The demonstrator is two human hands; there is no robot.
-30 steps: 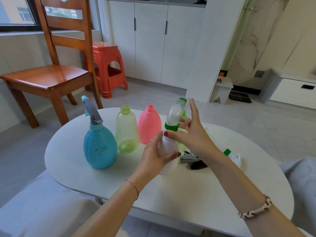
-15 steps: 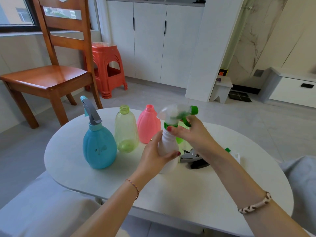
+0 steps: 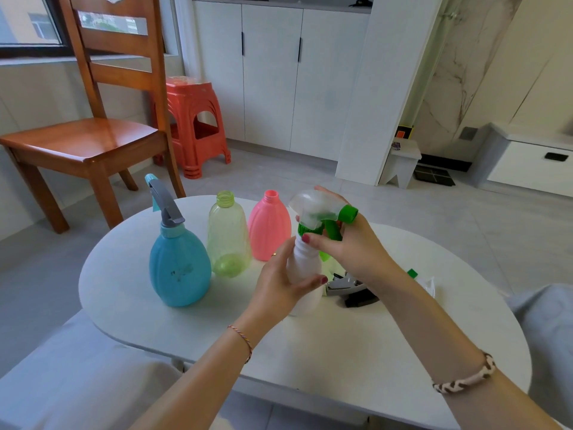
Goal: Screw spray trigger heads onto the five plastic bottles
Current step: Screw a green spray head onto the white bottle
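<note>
Gripping white bottle [image 3: 305, 268] upright on table [image 3: 356, 352], just right of centre: left hand [image 3: 279, 287], thumb curled across front of body, fingers wrapped behind. Pinching green collar [image 3: 305, 228] at bottle neck: right hand [image 3: 350, 246], thumb and fingers closed round it from the right, thumbnail at the collar's lower edge. Seated on neck: clear trigger head [image 3: 313, 207], nozzle [image 3: 348, 213] green and pointing right, lever hanging down behind right-hand fingers. Whether collar is fully threaded home: cannot tell. Standing left on table: blue bottle [image 3: 179, 268], grey head [image 3: 166, 201] already fitted. Beside it, near but apart: green bottle [image 3: 228, 240], translucent, neck open, no head. Next right, just beside: pink bottle [image 3: 269, 228], neck open, no head, partly hidden by left hand. Lying on table behind right wrist: loose heads [image 3: 352, 288], grey and black parts visible, count unclear; further right, another green-tipped clear piece [image 3: 423, 279], mostly hidden by forearm. Fifth bottle: partly visible as light green behind white bottle, shape unclear. Bracelets on both wrists. Beyond table: wooden chair [image 3: 90, 141], red stool [image 3: 195, 119], white cabinets [image 3: 273, 76].
</note>
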